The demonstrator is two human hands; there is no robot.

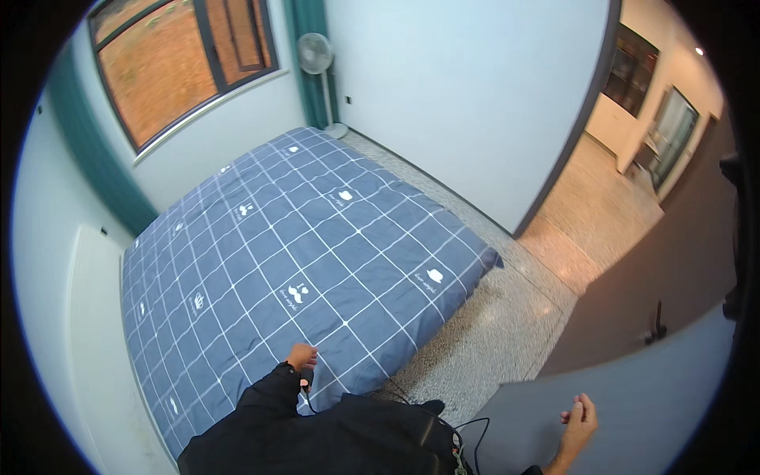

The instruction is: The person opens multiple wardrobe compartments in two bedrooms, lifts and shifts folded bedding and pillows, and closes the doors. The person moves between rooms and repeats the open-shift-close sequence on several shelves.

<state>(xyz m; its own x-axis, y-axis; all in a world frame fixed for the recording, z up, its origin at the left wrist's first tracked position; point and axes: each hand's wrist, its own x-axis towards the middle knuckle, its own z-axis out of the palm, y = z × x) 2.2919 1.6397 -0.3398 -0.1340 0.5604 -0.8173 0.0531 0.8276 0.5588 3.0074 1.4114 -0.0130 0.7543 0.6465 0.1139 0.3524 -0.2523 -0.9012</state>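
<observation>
A bed under a blue checked cover (309, 237) with white printed motifs fills the middle of the head view. My left hand (303, 356) is over the near part of the cover, its fingers partly curled; whether it touches the cloth or holds something cannot be told. A small dark device with a black cable (306, 386) is just below that wrist, by the black sleeve. At the lower right, my right hand (579, 415) is raised in front of a grey surface, fingers bent and partly apart, with nothing seen in it.
A standing fan (316, 54) is in the far corner beside a teal curtain (309, 24). The window (160, 65) is at upper left. A brown door (629, 285) with a dark handle (656, 329) is at right, near a doorway. A black cable (478, 436) hangs by my body.
</observation>
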